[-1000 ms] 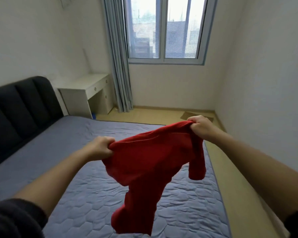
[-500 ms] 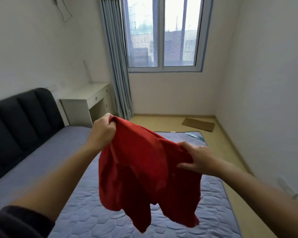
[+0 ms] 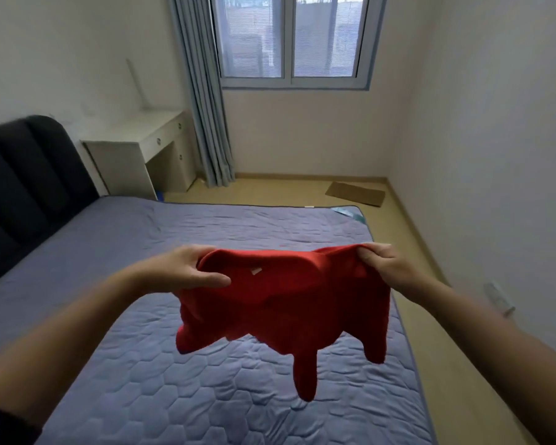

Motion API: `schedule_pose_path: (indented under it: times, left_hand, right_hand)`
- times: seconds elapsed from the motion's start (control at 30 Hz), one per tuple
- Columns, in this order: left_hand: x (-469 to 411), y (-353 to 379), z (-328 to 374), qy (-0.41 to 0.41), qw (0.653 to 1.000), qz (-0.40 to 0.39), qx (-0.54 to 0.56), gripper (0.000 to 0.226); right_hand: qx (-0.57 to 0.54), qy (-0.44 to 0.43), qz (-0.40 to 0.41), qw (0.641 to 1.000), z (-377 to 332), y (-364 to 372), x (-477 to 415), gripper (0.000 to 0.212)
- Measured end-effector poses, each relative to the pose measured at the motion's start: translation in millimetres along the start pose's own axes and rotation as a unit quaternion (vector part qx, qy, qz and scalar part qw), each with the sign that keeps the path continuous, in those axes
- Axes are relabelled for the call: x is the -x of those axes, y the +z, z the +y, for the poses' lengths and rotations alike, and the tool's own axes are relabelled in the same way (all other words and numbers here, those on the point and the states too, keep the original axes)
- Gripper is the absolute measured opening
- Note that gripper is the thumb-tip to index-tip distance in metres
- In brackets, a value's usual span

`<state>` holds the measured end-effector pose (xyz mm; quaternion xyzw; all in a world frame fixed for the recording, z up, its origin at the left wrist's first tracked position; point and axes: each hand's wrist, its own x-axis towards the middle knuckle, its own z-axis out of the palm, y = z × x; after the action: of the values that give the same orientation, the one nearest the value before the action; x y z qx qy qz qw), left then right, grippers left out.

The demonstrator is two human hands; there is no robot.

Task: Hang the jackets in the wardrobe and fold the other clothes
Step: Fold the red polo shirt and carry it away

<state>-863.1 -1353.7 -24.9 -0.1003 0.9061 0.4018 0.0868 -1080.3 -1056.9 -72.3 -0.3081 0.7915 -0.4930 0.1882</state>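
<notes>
A red garment (image 3: 283, 303) hangs in the air above the bed (image 3: 206, 364), spread between both hands. My left hand (image 3: 180, 271) grips its left top edge, thumb lying across the front of the cloth. My right hand (image 3: 385, 264) pinches the right top edge. A small white label shows near the neckline. A sleeve and other parts dangle below, clear of the blue-grey quilted mattress cover.
A dark padded headboard (image 3: 23, 187) stands at the left. A white desk (image 3: 142, 149) sits in the far left corner beside a grey curtain (image 3: 206, 107) and a window (image 3: 289, 40). Flat cardboard (image 3: 355, 193) lies on the wooden floor (image 3: 430, 332) to the right.
The hands have turned the red garment and drawn it out level. My left hand has dropped, my right hand has moved out to the right, and the view has tilted down.
</notes>
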Motion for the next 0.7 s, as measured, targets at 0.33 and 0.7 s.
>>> schedule_pose_path:
  times: [0.33, 0.7]
  left_hand:
    - [-44, 0, 2, -0.114, 0.988, -0.033, 0.101, 0.028]
    - [-300, 133, -72, -0.255, 0.868, 0.208, 0.372, 0.051]
  right_hand:
    - [-0.142, 0.196, -0.123, 0.962, 0, -43, -17, 0.024]
    - [0.057, 0.211, 0.165, 0.962, 178, 16, -171, 0.029]
